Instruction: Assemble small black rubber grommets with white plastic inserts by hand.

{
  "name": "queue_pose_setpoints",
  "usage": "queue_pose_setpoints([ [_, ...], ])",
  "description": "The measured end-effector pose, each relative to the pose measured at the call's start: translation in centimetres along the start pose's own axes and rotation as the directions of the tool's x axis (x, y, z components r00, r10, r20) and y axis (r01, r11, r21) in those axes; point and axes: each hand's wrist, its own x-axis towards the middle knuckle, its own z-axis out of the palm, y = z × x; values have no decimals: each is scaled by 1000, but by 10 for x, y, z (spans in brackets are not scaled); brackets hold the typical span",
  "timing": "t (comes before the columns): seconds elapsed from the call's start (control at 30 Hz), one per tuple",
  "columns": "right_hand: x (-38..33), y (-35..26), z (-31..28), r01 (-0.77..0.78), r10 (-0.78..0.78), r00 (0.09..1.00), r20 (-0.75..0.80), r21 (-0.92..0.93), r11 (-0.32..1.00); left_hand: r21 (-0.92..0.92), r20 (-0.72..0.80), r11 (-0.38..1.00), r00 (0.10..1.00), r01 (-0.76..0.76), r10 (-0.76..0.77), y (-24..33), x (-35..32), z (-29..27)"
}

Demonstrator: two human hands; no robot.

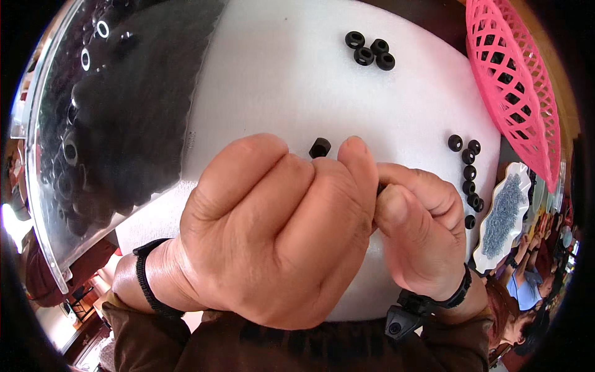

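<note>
Over the white foam sheet (266, 80), both my hands are brought together. My left hand (279, 229) is curled closed, its back turned up, and whatever its fingers hold is hidden. Beside it, my right hand (424, 226) pinches a small dark piece (380, 188) between thumb and index finger; most of that piece is covered, so its kind cannot be told. A short black ring-shaped piece (320, 147) shows just beyond my left knuckles; whether a finger touches it is unclear.
Several black ring-shaped pieces (364, 56) cluster at the far side, and more (469, 173) form a rough line at right. A pink lattice basket (493, 68) and a white wavy-edged dish (525, 180) of tiny grey-blue pieces stand beyond. At left, a clear plastic box (46, 248) contains dark pieces.
</note>
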Motion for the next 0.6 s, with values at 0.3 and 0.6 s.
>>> queue_pose_setpoints([
  [0.3,-5,-5,-3,0,-15,996,93,163,987,-257,132,951,981,170,-139,-2,16,-21],
  [0.6,-2,-10,-8,-101,59,985,162,265,959,-305,109,936,983,174,-147,-7,12,-18],
])
